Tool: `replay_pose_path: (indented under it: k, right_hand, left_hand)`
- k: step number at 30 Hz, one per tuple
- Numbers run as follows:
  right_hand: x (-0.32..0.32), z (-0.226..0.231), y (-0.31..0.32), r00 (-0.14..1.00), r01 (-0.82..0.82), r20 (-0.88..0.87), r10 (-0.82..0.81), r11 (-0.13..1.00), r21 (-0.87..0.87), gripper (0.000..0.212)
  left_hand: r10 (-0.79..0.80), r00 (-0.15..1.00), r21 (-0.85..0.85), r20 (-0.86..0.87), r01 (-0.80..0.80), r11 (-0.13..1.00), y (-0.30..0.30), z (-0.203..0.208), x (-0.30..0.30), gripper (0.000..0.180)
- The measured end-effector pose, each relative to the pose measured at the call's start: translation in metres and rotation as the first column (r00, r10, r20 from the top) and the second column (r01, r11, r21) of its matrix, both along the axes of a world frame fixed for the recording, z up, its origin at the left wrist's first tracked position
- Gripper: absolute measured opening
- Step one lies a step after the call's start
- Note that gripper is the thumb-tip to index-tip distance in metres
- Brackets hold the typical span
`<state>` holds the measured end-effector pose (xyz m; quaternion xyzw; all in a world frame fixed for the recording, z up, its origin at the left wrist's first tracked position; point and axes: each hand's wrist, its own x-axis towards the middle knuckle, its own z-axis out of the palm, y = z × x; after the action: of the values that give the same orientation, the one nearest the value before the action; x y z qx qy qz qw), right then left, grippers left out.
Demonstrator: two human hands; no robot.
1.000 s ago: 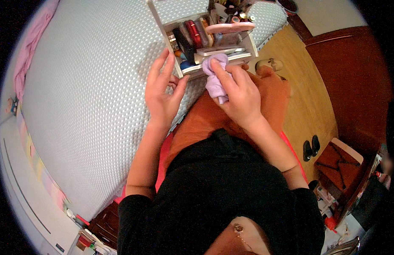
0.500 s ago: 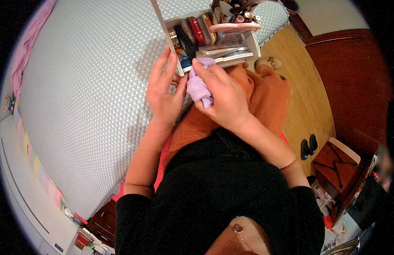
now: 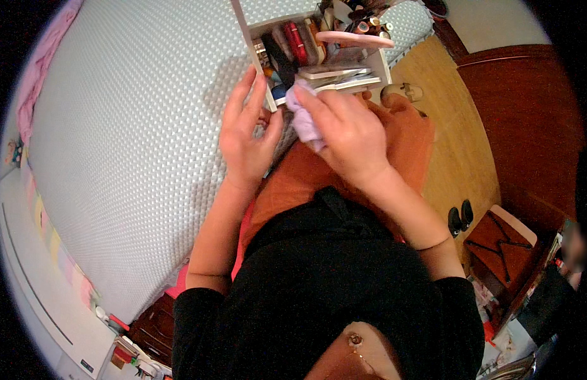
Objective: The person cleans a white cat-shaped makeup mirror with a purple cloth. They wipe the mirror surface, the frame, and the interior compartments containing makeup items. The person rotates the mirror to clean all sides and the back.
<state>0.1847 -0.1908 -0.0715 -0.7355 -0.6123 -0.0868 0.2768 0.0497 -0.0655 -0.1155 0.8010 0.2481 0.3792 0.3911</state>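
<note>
A white storage box (image 3: 272, 101) stands at the front of me on the bed, full of small items. My left hand (image 3: 246, 136) grips its near left corner, fingers along the outer left wall and thumb at the front. A bunched lilac cloth (image 3: 304, 120) is in my right hand (image 3: 357, 136), pressed against the top of the box's front wall, just right of that corner. Inside the box are a red case (image 3: 296, 43), a black item (image 3: 281, 60) and several flat pale cases (image 3: 338, 75). A pink rounded rim (image 3: 357, 40) sticks up over its right part.
A pale textured bed cover (image 3: 135, 126) spreads to the left and under the box. Bottles and brushes (image 3: 363, 25) crowd the box's far right. On the wooden floor (image 3: 461, 126) lie dark slippers (image 3: 460, 218) and a beige shoe (image 3: 407, 92). A folded small table (image 3: 502, 244) leans at the right.
My right hand has slid the lilac cloth slightly to the right along the box's front edge. The left hand keeps its place at the corner.
</note>
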Motion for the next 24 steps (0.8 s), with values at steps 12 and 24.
replay_pose_path:
  k: [12,24]
  right_hand:
    - [-0.023,0.01,0.011,0.95,-0.007,-0.313,-0.024,0.995,-0.097,0.066]
    - [0.01,-0.021,-0.042,0.963,0.083,-0.256,-0.083,0.996,-0.011,0.062]
  left_hand:
    - [0.003,1.0,0.16,-0.005,-0.002,0.987,0.006,-0.002,0.001,0.072]
    - [0.093,0.987,0.298,-0.135,-0.049,0.953,0.002,0.015,-0.002,0.064]
